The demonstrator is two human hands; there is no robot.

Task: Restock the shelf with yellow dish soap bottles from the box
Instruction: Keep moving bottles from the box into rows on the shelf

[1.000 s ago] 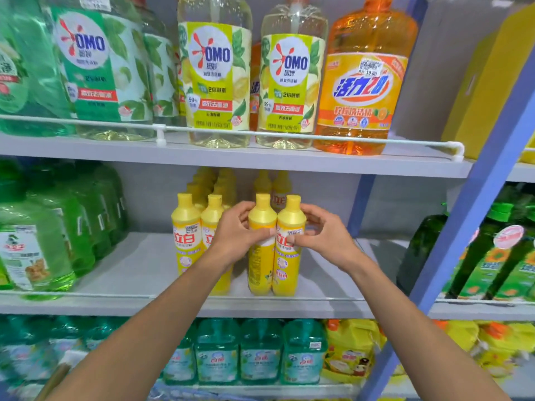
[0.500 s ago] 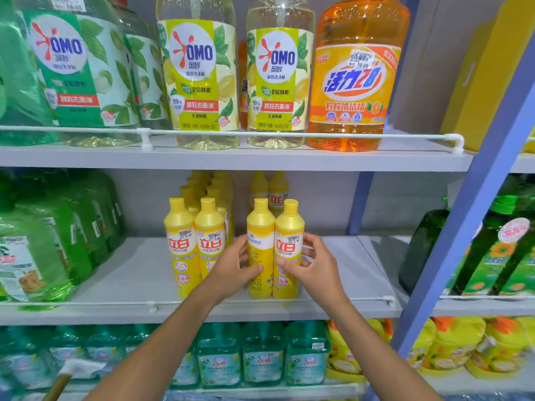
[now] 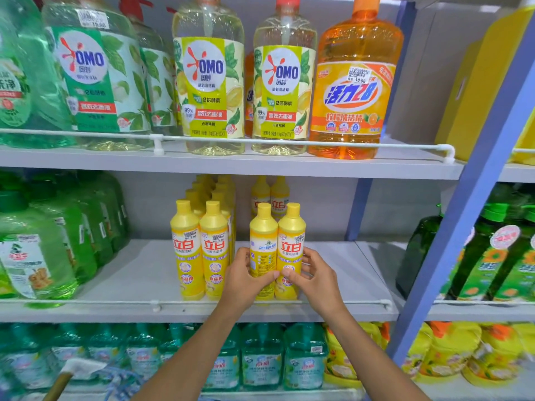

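Left hand and right hand reach forward, fingers curled round two slim, glossy yellow bottles. Thumbs nearly touching.

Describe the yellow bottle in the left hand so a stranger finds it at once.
On the middle shelf, right of the yellow row, a front pair of yellow bottles stands. The left hand grips its left bottle, the only front label without big red characters.

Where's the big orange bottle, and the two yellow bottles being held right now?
Orange bottle (image 3: pixel 351 91): head view, on its front label.
Left held bottle (image 3: pixel 263 251): head view, on its back label.
Right held bottle (image 3: pixel 291 247): head view, on its red lettering.
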